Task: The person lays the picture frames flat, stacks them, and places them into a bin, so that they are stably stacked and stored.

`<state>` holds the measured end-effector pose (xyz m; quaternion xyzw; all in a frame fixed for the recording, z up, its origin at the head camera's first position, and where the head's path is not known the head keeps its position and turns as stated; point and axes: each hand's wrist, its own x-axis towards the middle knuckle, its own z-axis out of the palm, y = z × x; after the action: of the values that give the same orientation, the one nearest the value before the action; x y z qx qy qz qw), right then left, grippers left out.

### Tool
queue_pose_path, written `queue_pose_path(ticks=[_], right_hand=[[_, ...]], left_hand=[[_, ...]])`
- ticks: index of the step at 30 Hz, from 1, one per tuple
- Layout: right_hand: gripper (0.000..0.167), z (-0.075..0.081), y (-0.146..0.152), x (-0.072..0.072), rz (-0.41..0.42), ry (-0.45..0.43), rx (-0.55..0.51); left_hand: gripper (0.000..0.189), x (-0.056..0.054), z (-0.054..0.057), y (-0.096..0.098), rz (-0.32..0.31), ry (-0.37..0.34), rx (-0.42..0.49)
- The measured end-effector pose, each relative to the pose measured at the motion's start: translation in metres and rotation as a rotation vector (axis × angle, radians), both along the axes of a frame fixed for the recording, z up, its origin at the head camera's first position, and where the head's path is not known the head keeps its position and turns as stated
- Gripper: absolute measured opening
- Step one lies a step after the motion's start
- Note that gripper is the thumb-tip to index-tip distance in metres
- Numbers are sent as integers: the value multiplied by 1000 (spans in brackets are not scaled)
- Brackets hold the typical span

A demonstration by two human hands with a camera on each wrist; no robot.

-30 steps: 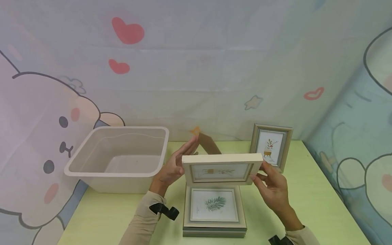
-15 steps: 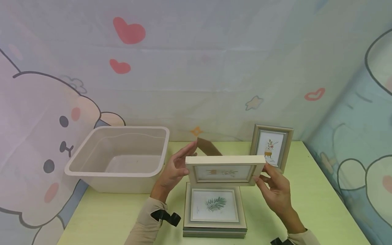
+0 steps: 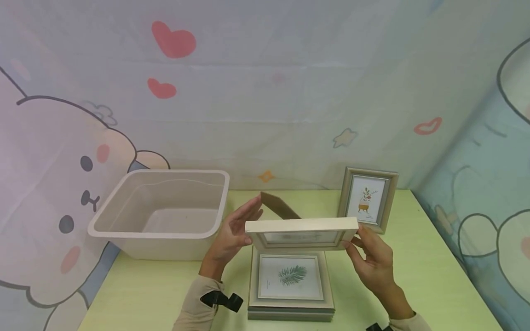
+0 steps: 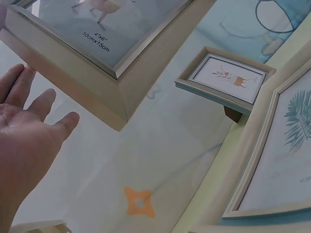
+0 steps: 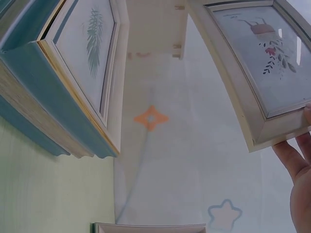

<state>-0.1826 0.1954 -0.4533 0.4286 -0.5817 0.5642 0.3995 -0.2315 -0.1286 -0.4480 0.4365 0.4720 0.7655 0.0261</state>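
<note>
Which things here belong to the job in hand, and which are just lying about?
Part of the job:
Picture frame, gripped by the right hand
Its brown stand, beside the left hand
Leaf-print frame stack, probably
Upright frame at back right, probably

Seemingly just there:
Beige bin, untouched
Printed backdrop

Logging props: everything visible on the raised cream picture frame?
The cream, wooden-looking rectangular picture frame: silvery inner lip, glossy pane, potted-plant print, projecting brown stand. Face tilted downward, held above the grey-sided frame stack. The right hand pinches one end; the left hand is at the other, contact unclear.
</note>
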Motion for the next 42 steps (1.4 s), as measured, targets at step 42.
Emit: queue_pose_path(ticks=[42], right_hand=[[47,-23,-1,1,-113,-77,25]], left_hand=[[43,18,-16,13,245,-157,207]])
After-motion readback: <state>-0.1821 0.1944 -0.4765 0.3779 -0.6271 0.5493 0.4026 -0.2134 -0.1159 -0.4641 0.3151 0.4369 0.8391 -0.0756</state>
